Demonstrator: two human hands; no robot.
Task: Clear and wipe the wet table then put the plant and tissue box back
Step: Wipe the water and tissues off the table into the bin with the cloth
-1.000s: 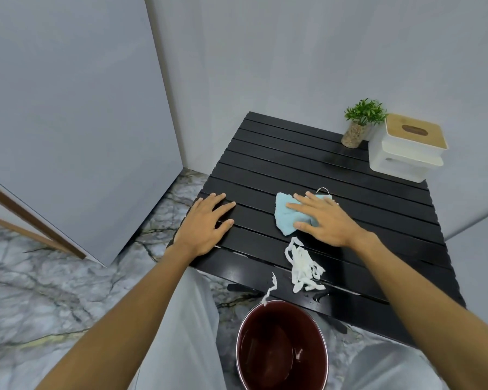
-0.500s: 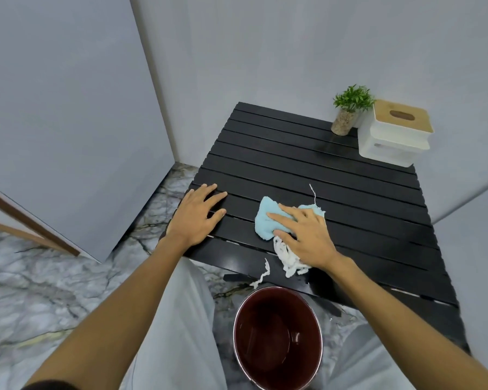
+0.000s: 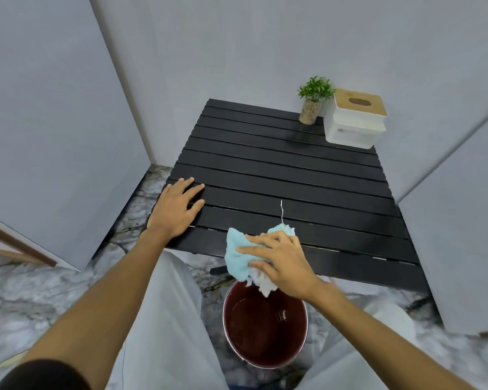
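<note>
While the right hand (image 3: 282,263) presses a light blue cloth (image 3: 238,256) over the near edge of the tabletop (image 3: 293,175), its grip is closed loosely on the cloth and on a clump of soggy white tissue scraps (image 3: 262,284) bunched beneath the palm, right above the bucket (image 3: 265,327) that stands on the marble floor just in front of the tabletop. To do this step well, the sweep should probably carry straight off the lip so the scraps drop inside the bucket's rim and not onto the floor or the person's trousers; a loose thread (image 3: 281,211) trails from the cloth across the slats and could snag in a gap. At the tabletop's near left corner, the left hand (image 3: 176,206) lies flat and open, steadying it. Beyond both hands the slats are bare, giving plenty of room for further passes. At the tabletop's far right corner stand the plant (image 3: 313,99) and, touching or just beside it, the tissue box (image 3: 354,119), close to the wall, so wiping there will need them lifted away.
</note>
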